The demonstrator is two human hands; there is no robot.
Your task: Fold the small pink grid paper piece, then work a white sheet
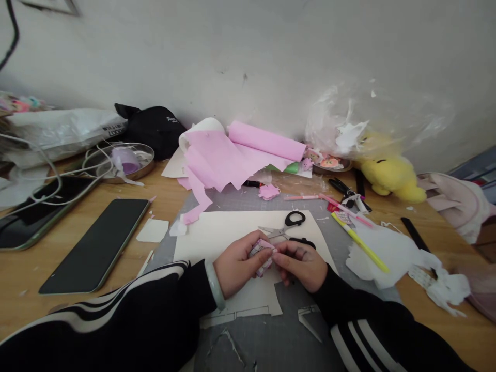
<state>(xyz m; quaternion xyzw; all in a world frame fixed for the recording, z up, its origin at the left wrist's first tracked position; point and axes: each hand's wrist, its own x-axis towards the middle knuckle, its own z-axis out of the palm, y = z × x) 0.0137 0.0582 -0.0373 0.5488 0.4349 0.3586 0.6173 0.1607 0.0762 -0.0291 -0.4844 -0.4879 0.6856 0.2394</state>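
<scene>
My left hand (241, 263) pinches a small pink-and-white folded paper piece (260, 249) with dark lines on it, thumb across its front. On the piece's right edge, the fingertips of my right hand (303, 264) are closed; my fingers cover part of it. Beneath both hands lies a large cream paper sheet (217, 230), its lower edge cut unevenly and marked with drawn lines. Black-handled scissors (279, 232) rest on that sheet just beyond my hands, blades slightly apart. A grey cutting mat (232, 346) with thin paper offcuts is under the sheet.
Pink paper (213, 160) and a pink roll (267, 139) lie at the back. Left are a dark phone (98, 245), a tablet-like device (34, 217) with white cables and a metal dish (149, 160). Right are a yellow pen (360, 243), crumpled white scraps (382, 258) and a yellow plush toy (391, 173).
</scene>
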